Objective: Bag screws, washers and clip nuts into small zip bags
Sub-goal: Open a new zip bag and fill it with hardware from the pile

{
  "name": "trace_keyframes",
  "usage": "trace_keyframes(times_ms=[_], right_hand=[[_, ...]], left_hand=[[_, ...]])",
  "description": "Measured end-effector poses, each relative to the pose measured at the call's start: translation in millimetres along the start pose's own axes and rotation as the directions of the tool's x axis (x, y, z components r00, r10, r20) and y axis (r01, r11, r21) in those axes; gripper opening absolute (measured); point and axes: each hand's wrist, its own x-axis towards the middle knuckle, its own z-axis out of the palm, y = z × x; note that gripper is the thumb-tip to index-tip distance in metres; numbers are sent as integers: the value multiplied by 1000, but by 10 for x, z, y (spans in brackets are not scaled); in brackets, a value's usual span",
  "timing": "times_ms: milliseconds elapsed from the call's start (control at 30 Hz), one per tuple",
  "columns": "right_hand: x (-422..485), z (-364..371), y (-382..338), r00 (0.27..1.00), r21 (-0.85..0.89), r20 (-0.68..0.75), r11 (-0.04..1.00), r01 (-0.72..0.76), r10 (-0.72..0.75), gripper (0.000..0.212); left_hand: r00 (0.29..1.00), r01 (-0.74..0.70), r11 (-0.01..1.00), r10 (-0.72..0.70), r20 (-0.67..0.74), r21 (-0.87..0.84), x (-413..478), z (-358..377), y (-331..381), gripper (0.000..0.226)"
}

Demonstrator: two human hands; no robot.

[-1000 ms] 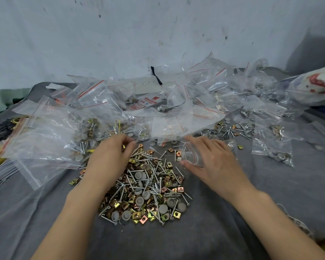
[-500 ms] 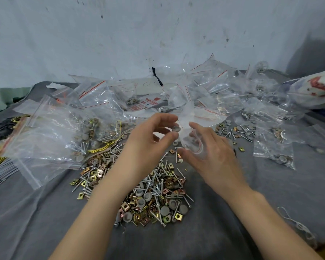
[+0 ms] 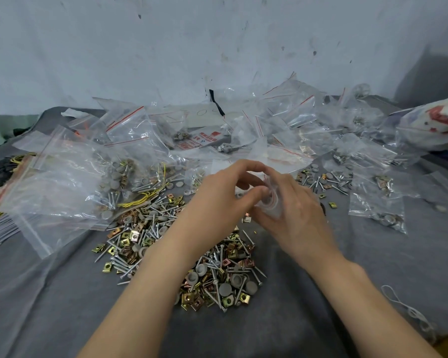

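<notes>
Zip bags (image 3: 62,182), large ones, lie far left on the grey counter (image 3: 49,293). Heap of screws, washers and clip nuts (image 3: 145,233) next. Left hand (image 3: 228,200) curls at the small zip bag (image 3: 270,200) mouth; I cannot tell if it pinches anything. Right hand (image 3: 295,213) grips that bag above the heap. Filled bags (image 3: 375,210) far right.

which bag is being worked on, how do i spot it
Find the pile of screws, washers and clip nuts on the grey cloth. Just beyond it the left hand and right hand meet at a small clear bag. Only this one is held; the rest lie loose.
</notes>
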Motion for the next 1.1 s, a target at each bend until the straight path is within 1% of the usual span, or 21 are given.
trace_keyframes(times_ms=[100,200,233,300,400,467,567,600,667,767,933,1000,1100], right_hand=[[-4,-4,12,999,3,16,1000,-28,28,68],[-1,-13,25,999,0,15,999,-37,37,67],[4,-17,29,999,2,13,999,-38,38,67],[7,-16,38,999,8,13,999,-39,38,66],[0,-5,42,999,4,16,999,-49,48,66],[0,0,48,998,-5,18,999,-53,53,66],[-1,7,62,998,-17,18,998,-52,53,65],[-3,12,63,999,-18,15,998,-52,52,65],[-18,18,59,998,-16,18,999,-52,52,65],[-42,9,53,998,-22,34,999,-48,49,66],[-44,-18,29,998,-9,42,998,-55,55,66],[-42,-21,23,997,-16,44,998,-55,56,66],[-58,-15,26,998,-24,49,999,-48,49,66]], left_hand=[[1000,9,999,-9,-15,38,-2,-56,-24,30],[998,64,994,-63,-10,94,-19,-214,-64,26],[996,88,988,-91,22,124,-39,-276,-78,23],[979,111,969,-144,144,219,-108,-370,-104,20],[914,99,942,-213,344,320,-276,-360,-96,17],[886,38,923,-208,415,382,-428,-275,-96,27],[897,-180,837,-76,435,517,-660,-135,-112,46],[893,-232,815,-38,448,532,-709,-101,-108,48],[877,-296,794,5,481,531,-757,-45,-99,44],[881,-320,788,44,471,526,-757,-21,-105,35],[905,-327,765,85,417,555,-739,25,-185,27],[925,-309,751,94,368,584,-692,41,-232,24],[949,-252,761,74,306,598,-606,16,-330,21]])
